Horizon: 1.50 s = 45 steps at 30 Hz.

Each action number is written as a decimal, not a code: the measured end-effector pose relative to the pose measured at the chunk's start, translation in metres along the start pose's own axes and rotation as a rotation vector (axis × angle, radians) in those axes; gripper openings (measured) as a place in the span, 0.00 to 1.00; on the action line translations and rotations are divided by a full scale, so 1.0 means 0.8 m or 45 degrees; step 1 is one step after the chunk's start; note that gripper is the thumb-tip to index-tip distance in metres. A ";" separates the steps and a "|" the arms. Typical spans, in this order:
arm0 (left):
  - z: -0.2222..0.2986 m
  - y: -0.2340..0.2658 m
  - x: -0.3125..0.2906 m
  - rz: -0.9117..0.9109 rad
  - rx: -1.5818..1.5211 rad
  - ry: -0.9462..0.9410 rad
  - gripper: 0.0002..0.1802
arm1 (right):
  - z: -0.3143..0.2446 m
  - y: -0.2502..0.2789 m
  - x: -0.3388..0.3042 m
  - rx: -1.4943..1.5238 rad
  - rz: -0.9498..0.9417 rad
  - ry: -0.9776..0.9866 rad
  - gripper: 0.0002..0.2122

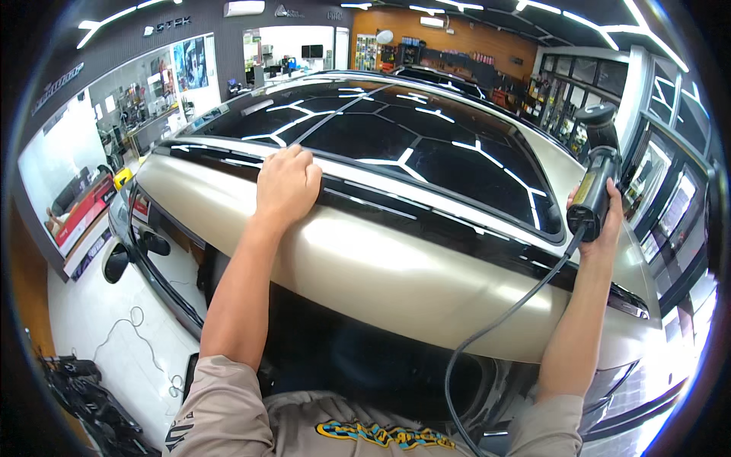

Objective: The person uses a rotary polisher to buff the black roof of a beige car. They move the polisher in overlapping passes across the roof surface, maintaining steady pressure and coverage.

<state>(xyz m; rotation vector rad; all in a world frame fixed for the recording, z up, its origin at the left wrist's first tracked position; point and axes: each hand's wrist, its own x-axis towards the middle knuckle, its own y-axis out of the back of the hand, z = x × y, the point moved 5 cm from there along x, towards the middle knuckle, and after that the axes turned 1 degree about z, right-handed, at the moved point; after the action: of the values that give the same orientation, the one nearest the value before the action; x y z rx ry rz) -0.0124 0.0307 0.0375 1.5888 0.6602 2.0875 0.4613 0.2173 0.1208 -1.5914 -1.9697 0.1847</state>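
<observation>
Right hand (601, 217) has its fingers wrapped round a black corded tool (592, 183), round head poking up above them, glossy roof (362, 137) spreading off to their left. Left hand (288, 183) is curled on the silver roof rail (442, 199), loads of room past the knuckles, but the fingertips are hidden, so can't tell if they're gripping. Cord (499, 316) loops below the right fingers and gets cut off at the bottom; tool-to-bodywork gap's hard to judge.
</observation>
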 end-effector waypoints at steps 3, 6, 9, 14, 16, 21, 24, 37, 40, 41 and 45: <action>0.012 0.069 0.040 0.034 0.013 -0.076 0.13 | -0.023 -0.004 -0.017 0.181 0.112 0.056 0.22; 0.010 0.057 0.032 -0.071 0.009 -0.105 0.12 | 0.004 0.028 -0.025 0.178 0.346 0.039 0.22; 0.026 0.071 0.049 -0.082 0.015 -0.128 0.09 | -0.013 0.021 -0.023 0.061 0.376 -0.023 0.23; 0.033 0.059 0.047 -0.098 0.006 -0.153 0.07 | 0.003 0.046 -0.025 -0.040 0.305 -0.051 0.23; 0.043 0.060 0.058 -0.157 -0.006 -0.144 0.07 | -0.006 0.038 -0.026 -0.114 0.288 -0.009 0.24; 0.047 0.067 0.076 -0.202 -0.076 -0.170 0.07 | 0.000 0.014 -0.003 -0.193 0.159 -0.033 0.28; 0.047 0.066 0.080 -0.430 -0.130 -0.243 0.06 | -0.012 -0.015 0.028 -0.212 0.041 0.020 0.29; 0.030 0.060 0.094 -0.861 -0.432 -0.438 0.14 | -0.013 -0.236 0.172 -0.396 -0.054 -0.252 0.27; 0.026 0.059 0.097 -0.848 -0.554 -0.441 0.15 | 0.017 -0.275 0.216 -0.669 -0.015 -0.224 0.33; 0.024 0.060 0.103 -0.913 -0.614 -0.461 0.18 | 0.024 -0.280 0.219 -0.722 -0.021 -0.264 0.34; -0.007 0.035 0.127 -1.277 -1.007 -0.248 0.28 | 0.075 -0.342 0.225 -0.917 -0.138 -0.320 0.41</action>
<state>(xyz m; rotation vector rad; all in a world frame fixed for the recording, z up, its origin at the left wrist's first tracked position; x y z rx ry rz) -0.0444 0.0689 0.1308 0.7303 0.3507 1.1687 0.1794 0.3246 0.2613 -1.9478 -2.4826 -0.4409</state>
